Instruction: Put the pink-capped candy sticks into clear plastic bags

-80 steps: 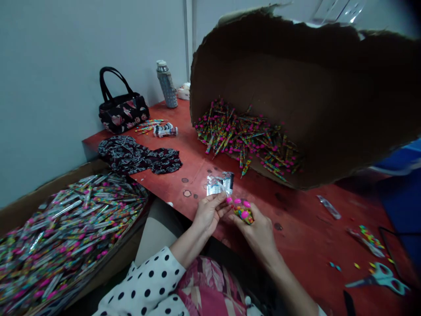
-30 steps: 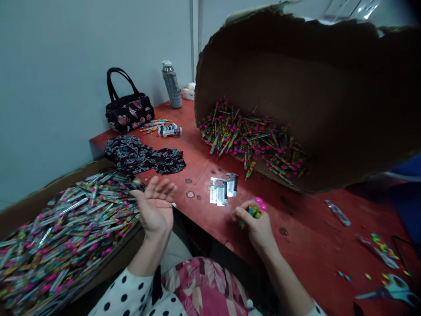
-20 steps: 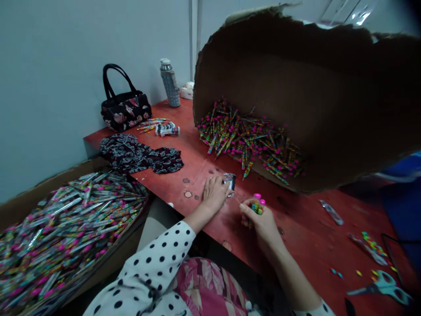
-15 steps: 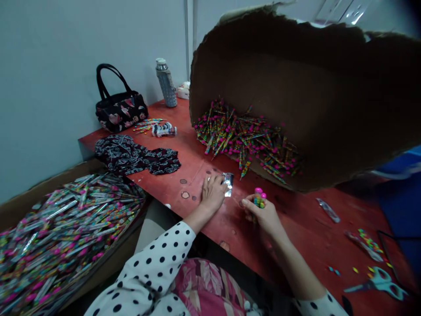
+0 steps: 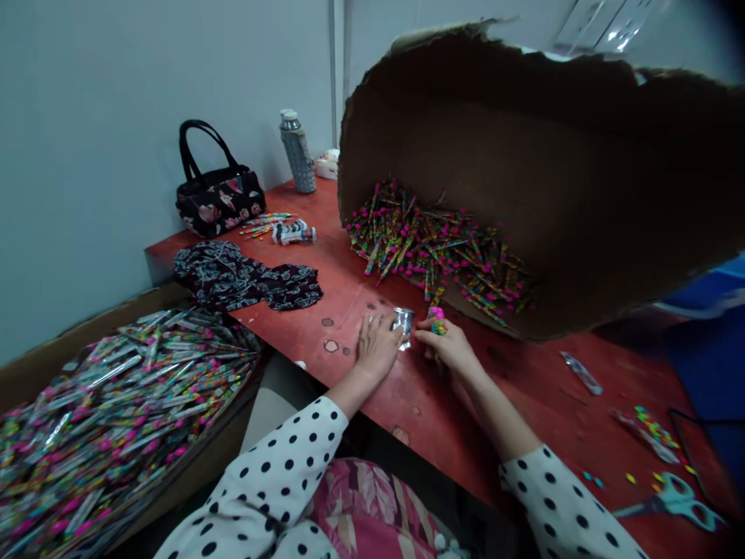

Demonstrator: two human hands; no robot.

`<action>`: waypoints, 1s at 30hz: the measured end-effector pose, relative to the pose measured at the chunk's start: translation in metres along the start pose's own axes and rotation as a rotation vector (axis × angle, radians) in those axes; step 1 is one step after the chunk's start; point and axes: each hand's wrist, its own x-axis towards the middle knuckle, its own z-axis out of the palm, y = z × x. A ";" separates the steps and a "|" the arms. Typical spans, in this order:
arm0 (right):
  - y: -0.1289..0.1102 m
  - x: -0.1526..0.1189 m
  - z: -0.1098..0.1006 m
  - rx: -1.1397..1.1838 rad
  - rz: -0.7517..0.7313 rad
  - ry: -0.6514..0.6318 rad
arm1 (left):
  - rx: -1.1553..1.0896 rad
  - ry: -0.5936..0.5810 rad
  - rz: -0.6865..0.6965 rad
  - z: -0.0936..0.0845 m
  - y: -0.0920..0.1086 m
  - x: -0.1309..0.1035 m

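Observation:
My left hand [image 5: 378, 341] lies flat on the red table, its fingers spread and their tips touching a shiny clear plastic sleeve [image 5: 403, 326]. Just right of that sleeve, my right hand [image 5: 454, 346] is closed around a few colourful pencil-shaped tubes [image 5: 438, 326], pink ends up. Their lower parts are hidden by the fingers. Behind both hands, a large cardboard box [image 5: 524, 147] lies on its side, with a heap of similar pink-ended tubes [image 5: 407, 241] inside it.
At lower left stands a carton of wrapped tubes [image 5: 133, 404]. A dark patterned cloth [image 5: 233, 276], a handbag [image 5: 221, 203] and a flask [image 5: 298, 151] sit at the table's left. Scissors [image 5: 675, 501] and loose coloured pieces [image 5: 657, 427] lie at right.
My right hand has moved left with the tubes, closer to the plastic sleeve and my left hand. My left hand stays on the sleeve. The view has shifted slightly.

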 end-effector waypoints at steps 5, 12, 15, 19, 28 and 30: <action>0.006 0.000 0.034 0.006 0.005 -0.195 | -0.023 0.063 -0.048 -0.015 -0.017 -0.025; -0.008 -0.007 0.030 0.166 0.037 -0.082 | -0.059 0.241 0.058 -0.036 -0.030 -0.041; -0.015 -0.009 0.026 0.286 0.099 -0.185 | -0.172 0.236 0.110 -0.039 -0.022 -0.039; -0.020 -0.011 0.028 0.370 0.089 -0.093 | -0.411 0.212 0.038 -0.046 -0.011 -0.039; -0.031 -0.008 0.031 0.245 0.064 -0.204 | -1.295 -0.156 -0.500 -0.049 -0.011 -0.037; -0.030 -0.011 0.031 0.199 0.039 -0.222 | -1.443 -0.149 -0.658 -0.047 -0.008 -0.036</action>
